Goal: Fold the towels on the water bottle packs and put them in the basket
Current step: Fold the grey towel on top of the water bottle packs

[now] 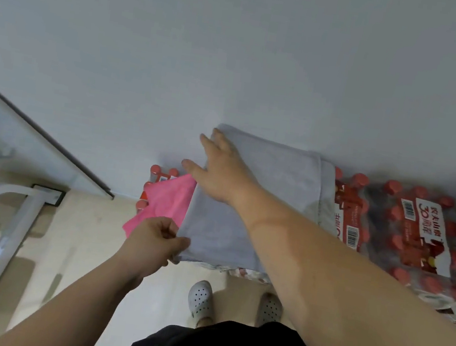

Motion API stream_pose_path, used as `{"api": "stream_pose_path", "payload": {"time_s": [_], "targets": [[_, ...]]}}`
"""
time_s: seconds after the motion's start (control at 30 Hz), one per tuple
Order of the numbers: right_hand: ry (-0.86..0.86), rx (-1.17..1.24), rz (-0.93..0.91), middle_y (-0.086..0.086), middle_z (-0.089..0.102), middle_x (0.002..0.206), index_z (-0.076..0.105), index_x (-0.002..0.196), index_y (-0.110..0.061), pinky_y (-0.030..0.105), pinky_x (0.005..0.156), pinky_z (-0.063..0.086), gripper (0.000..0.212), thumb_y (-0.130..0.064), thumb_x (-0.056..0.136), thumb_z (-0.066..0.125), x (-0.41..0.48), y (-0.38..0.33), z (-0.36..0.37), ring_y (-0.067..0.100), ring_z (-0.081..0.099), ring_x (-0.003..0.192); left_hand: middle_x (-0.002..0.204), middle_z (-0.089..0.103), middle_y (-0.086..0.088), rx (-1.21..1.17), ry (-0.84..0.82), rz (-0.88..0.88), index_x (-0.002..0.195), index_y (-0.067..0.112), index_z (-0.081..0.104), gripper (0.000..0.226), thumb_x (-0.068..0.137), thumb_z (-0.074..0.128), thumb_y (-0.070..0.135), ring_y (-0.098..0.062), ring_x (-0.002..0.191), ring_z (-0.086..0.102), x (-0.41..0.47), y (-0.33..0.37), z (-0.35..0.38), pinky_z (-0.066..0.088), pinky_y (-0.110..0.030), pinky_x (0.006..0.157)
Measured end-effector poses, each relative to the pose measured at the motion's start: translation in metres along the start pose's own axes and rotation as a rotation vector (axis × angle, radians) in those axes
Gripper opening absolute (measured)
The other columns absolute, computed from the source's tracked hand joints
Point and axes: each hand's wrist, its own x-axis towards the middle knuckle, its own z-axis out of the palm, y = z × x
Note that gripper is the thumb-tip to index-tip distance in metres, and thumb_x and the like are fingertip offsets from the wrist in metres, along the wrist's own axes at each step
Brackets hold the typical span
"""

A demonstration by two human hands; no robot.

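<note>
— Two hands on one towel, seen from the head camera. Where does each sit?
— The left hand (157,240) has a closed grip and pinches the near left corner of the grey towel (213,229). The right hand (218,171) lies open and flat on the far left part of the same towel.
— And the towel itself?
— It is spread on the water bottle packs (418,229). Its left edge runs away from the person, from one hand to the other. A pink towel (167,202) lies just to its left, touching that edge.
— So the next fold?
— Likely it carries the left edge rightwards across the towel. The left hand is nearer and already holds the corner to lift.
</note>
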Motion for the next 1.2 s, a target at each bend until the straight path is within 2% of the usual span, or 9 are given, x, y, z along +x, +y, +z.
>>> {"api": "stream_pose_path", "payload": {"time_s": [0.17,0.27,0.37,0.5,0.6,0.7,0.87,1.0,1.2], "targets": [[0.105,0.003,-0.091,0.002,0.007,0.167,0.023,0.157,-0.025,0.035,0.124,0.01,0.07,-0.052,0.098,0.05,-0.014,0.024,0.001,0.016,0.004,0.153,0.061,0.068,-0.007,-0.016,0.007,-0.058,0.086,-0.006,0.058,0.016,0.083,0.07,0.004,-0.013,0.048,0.065,0.009,-0.005,-0.009,0.043,-0.028,0.054],[0.249,-0.159,0.005,0.006,0.004,0.167,0.015,0.158,-0.022,0.039,0.124,0.005,0.073,-0.057,0.099,0.038,-0.04,0.069,-0.012,0.022,0.003,0.154,0.09,0.069,-0.012,-0.019,0.054,-0.069,0.108,0.005,0.056,0.033,0.081,0.073,0.013,-0.014,0.053,0.067,0.01,0.001,-0.001,0.045,-0.022,0.047],[0.248,-0.27,0.217,0.005,-0.008,0.167,0.0,0.159,-0.019,0.042,0.124,-0.004,0.079,-0.063,0.098,0.026,-0.069,0.116,-0.028,0.02,-0.008,0.153,0.11,0.055,-0.007,0.121,0.293,0.123,0.12,0.014,0.052,0.043,0.082,0.072,0.017,-0.013,0.073,0.058,0.011,0.014,0.015,0.043,-0.014,0.039],[0.187,-0.383,0.292,0.006,-0.012,0.166,-0.009,0.158,-0.015,0.037,0.12,-0.014,0.082,-0.062,0.099,0.025,-0.092,0.153,-0.044,0.019,-0.013,0.153,0.101,0.052,0.004,0.287,0.394,0.456,0.113,0.023,0.057,0.039,0.076,0.069,0.024,-0.012,0.089,0.049,0.015,0.031,0.045,0.052,-0.037,0.07],[0.179,-0.33,0.231,0.005,-0.008,0.167,-0.001,0.159,-0.023,0.04,0.121,-0.012,0.077,-0.061,0.099,0.03,-0.094,0.159,-0.051,0.018,-0.009,0.153,0.085,0.053,0.007,0.361,0.244,0.628,0.1,0.022,0.059,0.03,0.073,0.062,0.034,-0.013,0.08,0.049,0.01,0.051,0.076,0.044,-0.032,0.07],[0.272,-0.263,0.195,0.011,0.016,0.164,0.023,0.156,-0.026,0.044,0.123,0.003,0.075,-0.065,0.094,0.036,-0.089,0.161,-0.063,0.027,0.01,0.151,0.07,0.049,0.009,0.516,0.12,0.738,0.081,0.024,0.054,0.023,0.073,0.056,0.045,-0.016,0.067,0.049,0.007,0.062,0.113,0.042,-0.033,0.062],[0.224,-0.285,0.123,0.007,0.042,0.147,0.053,0.141,-0.024,0.042,0.117,0.023,0.068,-0.062,0.085,0.045,-0.083,0.176,-0.083,0.031,0.032,0.137,0.069,0.045,0.009,0.719,0.074,0.667,0.074,0.026,0.044,0.034,0.078,0.056,0.058,-0.019,0.07,0.05,-0.002,0.062,0.169,0.037,-0.031,0.059],[0.208,-0.323,0.013,0.003,0.046,0.132,0.054,0.138,-0.027,0.043,0.111,0.031,0.058,-0.052,0.087,0.06,-0.084,0.191,-0.09,0.028,0.036,0.129,0.075,0.044,0.009,0.844,0.212,0.532,0.076,0.026,0.041,0.041,0.08,0.059,0.062,-0.015,0.072,0.041,-0.013,0.063,0.196,0.032,-0.03,0.061],[0.139,-0.351,-0.054,0.001,0.043,0.134,0.048,0.141,-0.035,0.043,0.111,0.027,0.057,-0.055,0.088,0.056,-0.088,0.201,-0.101,0.027,0.031,0.132,0.069,0.057,0.001,0.919,0.304,0.454,0.069,0.025,0.035,0.041,0.062,0.072,0.04,-0.027,0.067,0.059,-0.018,0.055,0.221,0.034,-0.028,0.053]]}}
